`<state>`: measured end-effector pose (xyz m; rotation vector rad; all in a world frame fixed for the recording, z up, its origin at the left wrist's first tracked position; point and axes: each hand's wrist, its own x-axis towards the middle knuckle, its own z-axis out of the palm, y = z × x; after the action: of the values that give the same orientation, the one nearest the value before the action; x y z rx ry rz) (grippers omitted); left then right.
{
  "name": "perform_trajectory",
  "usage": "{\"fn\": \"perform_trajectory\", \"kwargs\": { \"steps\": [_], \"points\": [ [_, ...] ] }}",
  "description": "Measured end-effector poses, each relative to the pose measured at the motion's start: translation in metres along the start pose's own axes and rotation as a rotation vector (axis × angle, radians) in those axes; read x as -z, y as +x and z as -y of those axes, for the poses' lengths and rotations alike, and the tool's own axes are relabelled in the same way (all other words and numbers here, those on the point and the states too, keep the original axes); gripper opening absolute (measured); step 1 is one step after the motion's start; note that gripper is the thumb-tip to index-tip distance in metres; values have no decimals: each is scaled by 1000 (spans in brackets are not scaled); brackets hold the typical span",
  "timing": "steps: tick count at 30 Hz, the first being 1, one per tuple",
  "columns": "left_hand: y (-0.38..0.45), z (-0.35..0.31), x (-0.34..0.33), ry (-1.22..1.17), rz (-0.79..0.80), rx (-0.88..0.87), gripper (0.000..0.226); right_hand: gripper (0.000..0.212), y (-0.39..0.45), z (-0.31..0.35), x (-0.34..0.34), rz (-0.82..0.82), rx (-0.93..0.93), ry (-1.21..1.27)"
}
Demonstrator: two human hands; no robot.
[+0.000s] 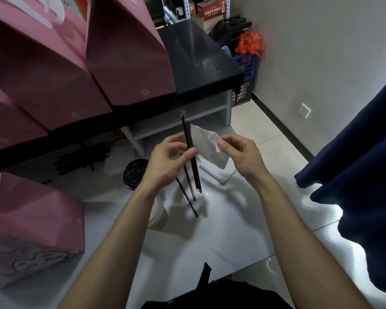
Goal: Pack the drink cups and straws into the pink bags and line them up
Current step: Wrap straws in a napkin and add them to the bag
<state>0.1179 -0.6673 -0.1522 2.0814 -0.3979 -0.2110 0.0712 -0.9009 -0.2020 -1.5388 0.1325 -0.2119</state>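
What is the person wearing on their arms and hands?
Nothing that shows. The left hand and right hand are bare, with no gloves, rings or watch in sight, and both forearms are uncovered right down to the picture's bottom edge, so no sleeves appear. The nails look short and plain.

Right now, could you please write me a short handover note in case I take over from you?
Left hand: fingers grip several black straws.
Right hand: pinches a white napkin beside them.
Pink bags stand lined up on the black counter; another pink bag sits lower left. A black-lidded cup waits below.
Left: bag straws, napkin and cup.
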Motion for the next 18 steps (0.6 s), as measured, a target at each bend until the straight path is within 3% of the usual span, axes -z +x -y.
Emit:
{"fn": "perform_trajectory", "kwargs": {
  "steps": [3,5,7,9,10,12,18],
  "points": [
    [2,-3,-1,-25,-20,-43,16,27,1,-4,-7,33,-37,113],
    [1,-3,-1,-72,-71,-14,18,40,0,-17,-9,-65,-84,84],
    [0,-3,0,-90,-114,-16,15,34,1,-38,-6,-157,-16,-298],
    [-2,0,2,-78,-137,-48,11,39,0,-61,-1,-53,73,-879],
    [-2,0,3,-67,-149,-62,10,46,1,-72,1,33,59,-1022],
    [-4,1,5,-64,-162,-70,9,40,2,-88,0,90,-2,-1045],
    [-8,1,12,-110,-201,-42,14,15,5,-97,0,-34,-5,-835]
  ]
}}
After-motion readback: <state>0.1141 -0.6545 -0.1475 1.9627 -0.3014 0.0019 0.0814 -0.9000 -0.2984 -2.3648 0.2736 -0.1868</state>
